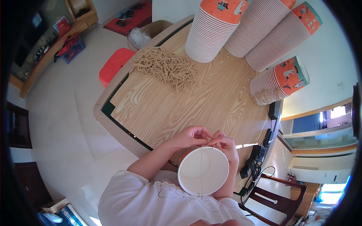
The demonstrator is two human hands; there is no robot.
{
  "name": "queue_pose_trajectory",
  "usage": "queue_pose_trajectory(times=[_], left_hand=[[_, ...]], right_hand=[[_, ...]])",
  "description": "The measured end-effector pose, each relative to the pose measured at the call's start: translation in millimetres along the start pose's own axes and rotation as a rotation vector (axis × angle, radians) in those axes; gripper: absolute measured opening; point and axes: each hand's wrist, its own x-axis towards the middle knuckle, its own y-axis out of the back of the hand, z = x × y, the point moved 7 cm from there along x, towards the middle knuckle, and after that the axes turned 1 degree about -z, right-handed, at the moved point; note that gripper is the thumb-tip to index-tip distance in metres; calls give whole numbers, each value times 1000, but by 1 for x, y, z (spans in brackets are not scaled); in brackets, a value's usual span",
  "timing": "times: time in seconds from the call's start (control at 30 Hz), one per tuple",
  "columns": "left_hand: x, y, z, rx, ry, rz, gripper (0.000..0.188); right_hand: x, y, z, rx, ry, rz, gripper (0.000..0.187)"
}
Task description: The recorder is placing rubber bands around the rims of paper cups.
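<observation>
A white paper bucket is held against my body, its open mouth facing up toward me. A thin beige cord runs across that mouth from the near rim to the far rim. At the far rim, my left hand pinches the cord, fingers closed. My right hand pinches it too, close beside the left, with its wrist along the bucket's right side. The fingertips nearly meet, so the exact spot they grip is partly hidden. Farther off on the table lies a tangled heap of beige cords.
Tall stacks of paper buckets with orange printed bands stand at the table's far side. A shorter stack has cords about its lower rims. Black adapters and cables line the right edge. A red stool and a wooden chair flank the table.
</observation>
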Motion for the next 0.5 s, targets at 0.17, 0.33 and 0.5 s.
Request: queue_pose_trajectory(times=[0.17,0.33,0.5], left_hand=[[-3,2,2,14,-12,13,26],[-4,1,4,47,-15,0,27],[-2,-5,4,-32,40,-25,24]], right_hand=[[0,1,3,5,13,-7,17],[-1,2,4,53,-33,35,16],[-2,2,4,63,-49,52,16]])
